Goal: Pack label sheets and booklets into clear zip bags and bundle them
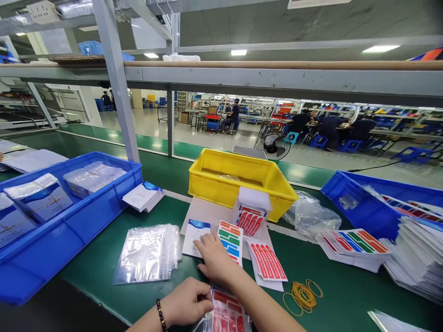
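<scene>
While the yellow rectangular plastic bin point(211, 186) serves as the reference point, the items on the green surface point(332, 295) are listed as follows. Nearest the wearer, well in front of the bin: one clear plastic bag point(230, 316), a red-printed sheet showing through its film; the left hand point(188, 302) pinches its edge between thumb and fingers. Between bag and bin: the right hand point(214, 258), fingers spread across a white-and-blue printed booklet point(195, 235) and a white sheet with orange, green and blue stickers point(230, 240); whether it grips either cannot be told. Against the bin's front: one upright block of red-printed white cards point(251, 223). In front of the bin, to its right: red-striped white sheets point(268, 262) and, nearer the wearer, a loose coil of yellow rubber bands point(302, 297). Left of the bin: a small pile of white-and-blue booklets point(143, 197); nearer the wearer, a flat stack of empty clear zip bags point(145, 253); farther left, a long blue plastic tray point(79, 219) containing clear-wrapped, apparently banded packs point(43, 198). Right of the bin: fanned multicoloured sticker sheets point(356, 246). Status, by judgement: several packs look complete in the tray; the bag in hand seems part-filled, its booklet perhaps lacking; ample loose sheets, booklets and bags remain.
</scene>
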{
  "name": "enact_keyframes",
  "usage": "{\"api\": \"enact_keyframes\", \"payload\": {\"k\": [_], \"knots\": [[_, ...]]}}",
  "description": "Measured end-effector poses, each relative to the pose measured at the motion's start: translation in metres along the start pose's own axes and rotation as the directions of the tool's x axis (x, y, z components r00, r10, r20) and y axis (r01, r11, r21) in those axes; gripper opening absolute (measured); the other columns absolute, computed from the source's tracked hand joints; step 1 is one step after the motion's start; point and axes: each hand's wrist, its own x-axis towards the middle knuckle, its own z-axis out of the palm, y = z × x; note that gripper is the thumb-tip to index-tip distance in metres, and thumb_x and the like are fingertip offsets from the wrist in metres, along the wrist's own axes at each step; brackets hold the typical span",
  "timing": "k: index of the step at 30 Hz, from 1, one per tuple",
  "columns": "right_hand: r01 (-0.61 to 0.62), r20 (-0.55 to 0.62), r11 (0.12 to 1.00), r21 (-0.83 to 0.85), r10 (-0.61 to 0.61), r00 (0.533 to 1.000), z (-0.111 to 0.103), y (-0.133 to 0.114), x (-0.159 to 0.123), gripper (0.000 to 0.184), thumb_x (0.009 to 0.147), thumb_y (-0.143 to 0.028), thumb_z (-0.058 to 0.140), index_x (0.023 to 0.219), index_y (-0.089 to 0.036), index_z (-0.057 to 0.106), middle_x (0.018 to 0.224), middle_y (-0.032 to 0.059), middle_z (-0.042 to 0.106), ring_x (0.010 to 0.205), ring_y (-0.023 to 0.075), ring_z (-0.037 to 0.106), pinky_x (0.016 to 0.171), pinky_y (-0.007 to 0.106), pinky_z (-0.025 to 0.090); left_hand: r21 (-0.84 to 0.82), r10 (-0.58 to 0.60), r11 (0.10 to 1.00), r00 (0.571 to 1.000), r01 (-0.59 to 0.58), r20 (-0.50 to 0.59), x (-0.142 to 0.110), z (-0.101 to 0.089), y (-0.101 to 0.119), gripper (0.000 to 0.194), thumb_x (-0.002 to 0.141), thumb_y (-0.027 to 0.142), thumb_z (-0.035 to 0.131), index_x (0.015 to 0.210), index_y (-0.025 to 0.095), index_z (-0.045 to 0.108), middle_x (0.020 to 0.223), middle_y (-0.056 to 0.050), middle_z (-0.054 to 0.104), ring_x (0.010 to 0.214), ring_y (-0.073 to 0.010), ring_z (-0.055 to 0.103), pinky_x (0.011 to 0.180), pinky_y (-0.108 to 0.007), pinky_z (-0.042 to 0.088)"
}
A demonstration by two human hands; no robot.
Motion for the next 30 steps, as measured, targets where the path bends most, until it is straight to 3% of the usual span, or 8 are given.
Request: {"api": "enact_keyframes", "payload": {"k": [4, 8, 13, 16, 18, 24, 27, 30], "knots": [[-0.003, 0.086, 0.998, -0.070, 0.009, 0.996, 0.005, 0.001, 0.008, 0.033, 0.064, -0.021, 0.063, 0.096, -0.010, 0.062, 0.091, 0.0150, 0.064, 0.091, 0.0299, 0.055, 0.096, 0.051, 0.028, -0.123, -0.020, 0.992, 1.000, 0.019, -0.009, 0.002, -0.002, -0.010, 0.015, 0.065, 0.016, 0.054, 0.051, 0.017, 0.052, 0.048, 0.007, 0.040, 0.048, -0.0082, 0.033, 0.047, -0.021, 0.024], [0.035, -0.013, 0.998, -0.056, -0.035, 0.999, 0.005, 0.006, 0.004, 0.014, 0.071, -0.012, 0.051, 0.069, -0.013, 0.065, 0.072, 0.0106, 0.064, 0.077, 0.0241, 0.058, 0.098, 0.050, 0.028, -0.279, -0.032, 0.960, 0.999, 0.020, -0.038, 0.005, -0.004, -0.015, 0.032, 0.067, 0.040, 0.061, 0.050, 0.015, 0.051, 0.045, 0.007, 0.040, 0.045, -0.0071, 0.033, 0.046, -0.021, 0.024], [0.132, -0.350, 0.989, 0.071, -0.100, 0.931, -0.015, 0.000, -0.018, 0.026, 0.081, -0.009, 0.039, 0.078, -0.017, 0.063, 0.071, 0.0055, 0.061, 0.070, 0.0185, 0.056, 0.095, 0.049, 0.032, -0.630, -0.184, 0.769, 0.981, 0.104, -0.062, 0.012, -0.011, -0.021, 0.084, 0.070, 0.078, 0.010, 0.086, 0.012, 0.059, 0.043, 0.005, 0.043, 0.032, -0.0067, 0.032, 0.035, -0.019, 0.025], [0.278, -0.334, 0.942, 0.190, -0.204, 0.920, -0.031, -0.006, -0.039, 0.022, 0.083, -0.013, 0.041, 0.087, -0.020, 0.062, 0.075, 0.0038, 0.061, 0.072, 0.0168, 0.056, 0.091, 0.044, 0.038, -0.916, -0.299, 0.366, 0.953, 0.163, 0.050, 0.013, -0.018, -0.022, 0.076, 0.075, 0.072, 0.021, 0.098, 0.009, 0.058, 0.053, -0.003, 0.059, 0.038, -0.0125, 0.050, 0.035, -0.021, 0.034], [0.280, -0.317, 0.920, 0.273, -0.188, 0.929, -0.035, 0.000, -0.050, 0.022, 0.086, -0.016, 0.041, 0.089, -0.021, 0.062, 0.080, 0.0049, 0.062, 0.075, 0.0173, 0.057, 0.084, 0.039, 0.043, -0.963, -0.308, 0.221, 0.948, 0.157, 0.084, 0.012, -0.020, -0.021, 0.049, 0.078, 0.050, 0.043, 0.097, 0.008, 0.060, 0.064, -0.008, 0.067, 0.048, -0.0170, 0.060, 0.041, -0.024, 0.041], [-0.194, -0.273, 0.974, 0.117, 0.219, 0.937, -0.013, 0.052, -0.065, 0.040, 0.071, -0.027, 0.062, 0.110, -0.019, 0.057, 0.106, 0.0134, 0.060, 0.100, 0.0322, 0.053, 0.086, 0.053, 0.041, -0.973, -0.227, 0.197, 0.971, 0.122, 0.075, 0.005, -0.021, -0.017, 0.030, 0.070, 0.024, 0.060, 0.092, 0.005, 0.064, 0.079, -0.013, 0.072, 0.079, -0.0254, 0.067, 0.076, -0.036, 0.047], [-0.235, -0.196, 0.971, 0.048, 0.239, 0.951, -0.005, 0.062, -0.072, 0.052, 0.064, -0.021, 0.065, 0.115, -0.021, 0.055, 0.107, 0.0125, 0.059, 0.103, 0.0345, 0.051, 0.093, 0.060, 0.031, -0.970, -0.140, 0.208, 0.985, 0.127, 0.099, 0.003, -0.022, -0.017, 0.030, 0.069, 0.027, 0.065, 0.091, 0.007, 0.066, 0.082, -0.014, 0.073, 0.079, -0.0265, 0.067, 0.075, -0.037, 0.047], [-0.205, -0.194, 0.974, 0.099, 0.221, 0.956, -0.006, 0.065, -0.077, 0.030, 0.073, -0.021, 0.059, 0.103, -0.023, 0.062, 0.103, 0.0102, 0.063, 0.097, 0.0292, 0.056, 0.094, 0.056, 0.034, -0.960, -0.096, 0.238, 0.987, 0.149, 0.129, 0.002, -0.022, -0.017, 0.032, 0.066, 0.023, 0.070, 0.094, 0.007, 0.066, 0.086, -0.014, 0.073, 0.080, -0.0265, 0.068, 0.076, -0.037, 0.048]]}}
